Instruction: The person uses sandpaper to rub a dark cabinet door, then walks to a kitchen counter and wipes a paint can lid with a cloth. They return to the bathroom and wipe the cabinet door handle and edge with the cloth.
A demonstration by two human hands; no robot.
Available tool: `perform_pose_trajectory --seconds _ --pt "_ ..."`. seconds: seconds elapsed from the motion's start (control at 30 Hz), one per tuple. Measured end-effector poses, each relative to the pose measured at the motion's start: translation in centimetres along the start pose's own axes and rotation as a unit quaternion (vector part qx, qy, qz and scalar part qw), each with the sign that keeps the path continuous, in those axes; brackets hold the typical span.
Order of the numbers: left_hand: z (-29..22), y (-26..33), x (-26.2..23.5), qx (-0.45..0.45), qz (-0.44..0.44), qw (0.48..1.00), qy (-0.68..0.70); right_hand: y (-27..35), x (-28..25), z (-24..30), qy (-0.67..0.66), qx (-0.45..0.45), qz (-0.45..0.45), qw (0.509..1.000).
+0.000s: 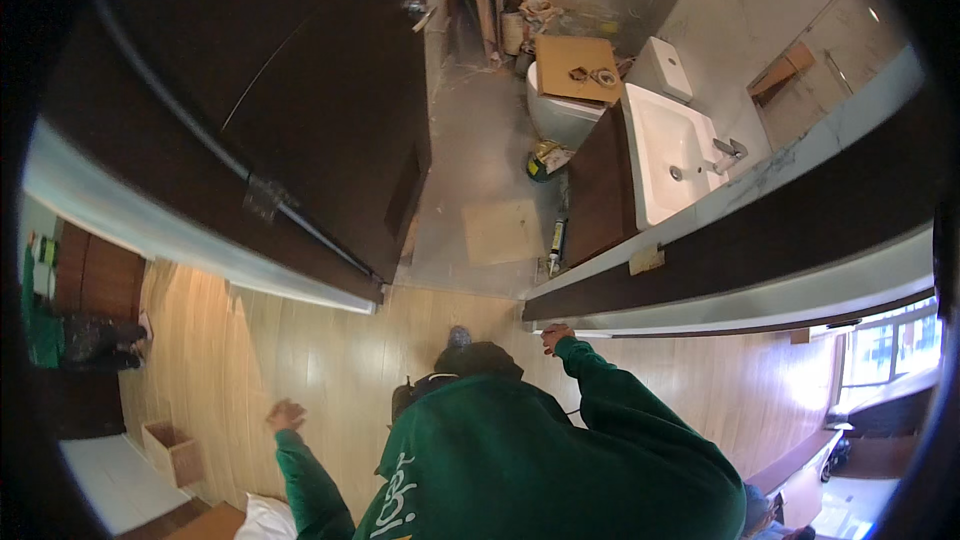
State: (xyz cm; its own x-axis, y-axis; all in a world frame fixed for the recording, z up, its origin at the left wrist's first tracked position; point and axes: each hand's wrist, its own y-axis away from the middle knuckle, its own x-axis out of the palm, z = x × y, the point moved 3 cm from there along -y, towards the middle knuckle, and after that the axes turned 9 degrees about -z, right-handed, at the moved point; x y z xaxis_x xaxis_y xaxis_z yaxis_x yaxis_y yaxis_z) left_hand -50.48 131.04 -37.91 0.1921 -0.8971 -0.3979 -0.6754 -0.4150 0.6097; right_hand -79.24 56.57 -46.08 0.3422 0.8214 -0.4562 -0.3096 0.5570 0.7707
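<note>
My left hand hangs out to the left above the wood floor. Its fingers are spread and slightly blurred, and nothing is in them. My right hand is by the right side of the doorway, close against the white door trim; whether it touches the trim I cannot tell. Its fingers are partly bent and apart, with no object seen in them. Both arms wear green sleeves. At the left of the doorway stands a dark brown door with a metal handle, swung open into the bathroom.
Inside are a white sink on a brown cabinet, a toilet topped by cardboard with tape rolls, a tub, a sealant tube and a flat floor panel. A person and an open box are far left.
</note>
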Motion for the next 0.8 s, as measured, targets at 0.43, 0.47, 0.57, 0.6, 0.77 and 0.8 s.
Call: perform_pose_trajectory --seconds 0.43,0.47,0.57,0.6,0.77,0.8 --pt "2.1 0.4 15.1 -0.113 0.238 0.893 -0.364 0.1 -1.0 4.9 -0.088 0.035 -0.126 0.987" --pt "1.3 -1.1 16.1 -0.08 0.238 0.887 -0.388 0.7 -1.1 5.7 -0.077 0.059 -0.119 0.988" --pt "-1.7 -4.5 21.1 0.231 0.292 0.697 -0.613 1.6 -1.6 7.7 -0.064 0.103 -0.129 0.984" --pt "-2.8 -4.4 23.2 0.402 0.265 0.539 -0.692 1.5 -1.7 8.3 -0.086 0.102 -0.129 0.983" --pt "-9.2 -2.1 25.9 -0.068 0.192 0.963 -0.176 -3.5 -0.5 10.4 -0.097 0.112 -0.087 0.985" --pt "-10.6 -1.0 26.2 -0.073 0.195 0.969 -0.135 -4.6 -0.7 9.8 -0.103 0.106 -0.071 0.986"
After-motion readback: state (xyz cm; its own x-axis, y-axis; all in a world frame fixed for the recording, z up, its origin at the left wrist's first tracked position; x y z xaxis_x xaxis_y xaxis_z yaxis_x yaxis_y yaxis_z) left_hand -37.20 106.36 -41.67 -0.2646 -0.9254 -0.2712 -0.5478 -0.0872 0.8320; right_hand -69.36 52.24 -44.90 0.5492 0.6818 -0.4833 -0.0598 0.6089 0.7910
